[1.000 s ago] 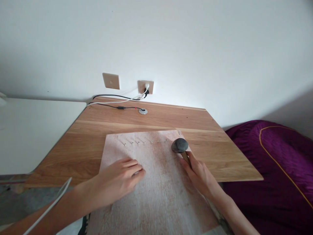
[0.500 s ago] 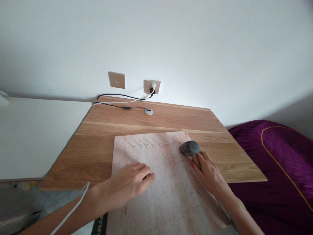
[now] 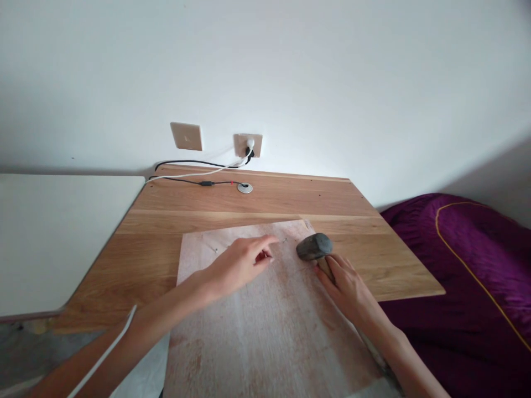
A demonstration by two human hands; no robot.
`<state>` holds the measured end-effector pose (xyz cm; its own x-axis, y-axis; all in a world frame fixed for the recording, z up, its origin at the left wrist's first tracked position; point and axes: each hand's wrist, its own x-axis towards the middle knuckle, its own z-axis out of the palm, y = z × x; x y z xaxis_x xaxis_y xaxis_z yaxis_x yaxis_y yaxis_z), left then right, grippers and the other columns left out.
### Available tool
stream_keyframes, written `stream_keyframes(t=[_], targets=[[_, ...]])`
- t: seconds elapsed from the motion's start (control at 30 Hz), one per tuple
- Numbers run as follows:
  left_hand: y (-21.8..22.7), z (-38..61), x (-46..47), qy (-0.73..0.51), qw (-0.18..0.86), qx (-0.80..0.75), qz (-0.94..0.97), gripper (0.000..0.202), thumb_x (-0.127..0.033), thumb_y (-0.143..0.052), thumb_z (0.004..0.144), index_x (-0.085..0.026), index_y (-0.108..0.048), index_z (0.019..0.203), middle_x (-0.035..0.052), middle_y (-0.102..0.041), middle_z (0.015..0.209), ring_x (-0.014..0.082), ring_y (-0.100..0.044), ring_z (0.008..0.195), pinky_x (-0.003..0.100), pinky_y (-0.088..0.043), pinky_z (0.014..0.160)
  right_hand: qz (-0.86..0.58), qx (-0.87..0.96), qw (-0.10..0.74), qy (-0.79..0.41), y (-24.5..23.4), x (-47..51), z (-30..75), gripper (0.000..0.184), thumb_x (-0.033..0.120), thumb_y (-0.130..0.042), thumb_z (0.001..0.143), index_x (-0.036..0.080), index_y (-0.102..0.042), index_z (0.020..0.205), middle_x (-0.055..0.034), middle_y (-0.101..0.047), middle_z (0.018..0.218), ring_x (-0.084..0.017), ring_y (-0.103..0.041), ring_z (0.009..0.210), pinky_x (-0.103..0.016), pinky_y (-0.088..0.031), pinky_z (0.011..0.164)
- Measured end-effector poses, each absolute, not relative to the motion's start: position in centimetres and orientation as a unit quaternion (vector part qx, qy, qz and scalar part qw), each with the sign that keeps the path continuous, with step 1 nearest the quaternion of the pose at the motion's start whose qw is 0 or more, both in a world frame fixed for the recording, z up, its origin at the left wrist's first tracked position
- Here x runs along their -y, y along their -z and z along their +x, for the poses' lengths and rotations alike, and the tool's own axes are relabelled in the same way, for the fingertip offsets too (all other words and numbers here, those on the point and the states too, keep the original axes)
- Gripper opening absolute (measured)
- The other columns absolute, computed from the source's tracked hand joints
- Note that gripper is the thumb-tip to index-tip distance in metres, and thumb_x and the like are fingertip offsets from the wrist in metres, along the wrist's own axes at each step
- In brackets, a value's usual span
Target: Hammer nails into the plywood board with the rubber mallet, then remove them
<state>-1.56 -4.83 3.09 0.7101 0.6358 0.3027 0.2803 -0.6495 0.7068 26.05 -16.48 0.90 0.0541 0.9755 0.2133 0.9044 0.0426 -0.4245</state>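
My right hand [image 3: 346, 279] is wrapped around the wooden handle of a dark-headed mallet [image 3: 314, 246], whose head is over the far right part of a pale wooden board [image 3: 232, 337]. My left hand [image 3: 244, 258] hovers above the board's far part. Its index finger reaches toward a small nail [image 3: 285, 240], while the other fingers curl, with a gap and nothing visible between them. Another nail [image 3: 216, 250] sticks up from the board to the left. The left hand covers the nails between these two.
The board lies on a wooden desk [image 3: 249, 205] against a white wall. Cables [image 3: 194, 162] run from a wall socket [image 3: 249, 145] along the back. A white surface [image 3: 62, 237] adjoins the left side; purple fabric [image 3: 415, 337] lies at the right.
My left hand has risen from the board's middle and moved forward toward the row of nails, its index finger extending. The right hand keeps the mallet; the view has shifted slightly.
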Motion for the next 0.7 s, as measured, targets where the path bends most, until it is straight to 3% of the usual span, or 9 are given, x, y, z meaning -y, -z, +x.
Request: stream_keyframes(t=[0.13,0.27,0.47,0.6,0.7], targets=[[-3.6,2.7,2.6,-0.269,0.346,-0.259,0.86,0.032,-0.008,-0.067,0.094,-0.019,-0.071,0.124,0.0043,-0.081,0.095,0.0185,-0.077,0.087,0.031,-0.06,0.085,-0.687,0.679,0.244,-0.092,-1.2,16.6,25.9,0.021,0.039,-0.048,0.102,0.026,-0.056,0.089,-0.0125,-0.071,0.097,-0.031,-0.068,0.096,-0.044,-0.053,0.086],[-3.8,6.7,0.7,-0.244,0.334,-0.252,0.875,0.016,-0.007,-0.068,0.093,-0.016,-0.078,0.102,0.0067,-0.081,0.093,0.0212,-0.077,0.089,0.031,-0.056,0.084,-0.699,0.659,0.257,-0.104,-1.2,16.6,26.5,0.019,0.038,-0.046,0.101,0.026,-0.054,0.088,-0.0112,-0.07,0.092,-0.029,-0.069,0.089,-0.04,-0.052,0.081],[-3.6,9.4,-0.5,-0.216,0.322,-0.219,0.895,0.023,-0.001,-0.063,0.089,-0.016,-0.076,0.078,0.002,-0.076,0.076,0.0173,-0.07,0.074,0.028,-0.048,0.074,-0.705,0.646,0.277,-0.092,-1.0,17.0,27.9,0.014,0.033,-0.046,0.1,0.026,-0.053,0.09,-0.0099,-0.069,0.092,-0.027,-0.069,0.086,-0.036,-0.051,0.077],[-3.5,9.7,-0.8,-0.187,0.33,-0.184,0.907,0.027,0.006,-0.06,0.08,-0.016,-0.075,0.081,0.0006,-0.075,0.078,0.0166,-0.07,0.076,0.026,-0.045,0.071,-0.701,0.648,0.281,-0.099,-0.6,17.4,28.3,0.012,0.032,-0.047,0.1,0.025,-0.053,0.091,-0.0087,-0.068,0.093,-0.025,-0.068,0.086,-0.034,-0.049,0.076],[-3.1,9.6,-0.8,-0.188,0.31,-0.19,0.912,0.029,0.006,-0.058,0.083,-0.016,-0.077,0.09,0.0044,-0.078,0.087,0.0186,-0.072,0.082,0.027,-0.048,0.074,-0.697,0.652,0.284,-0.088,-0.2,17.6,28.2,0.013,0.032,-0.047,0.1,0.025,-0.053,0.092,-0.0083,-0.067,0.093,-0.025,-0.068,0.085,-0.034,-0.048,0.075]])
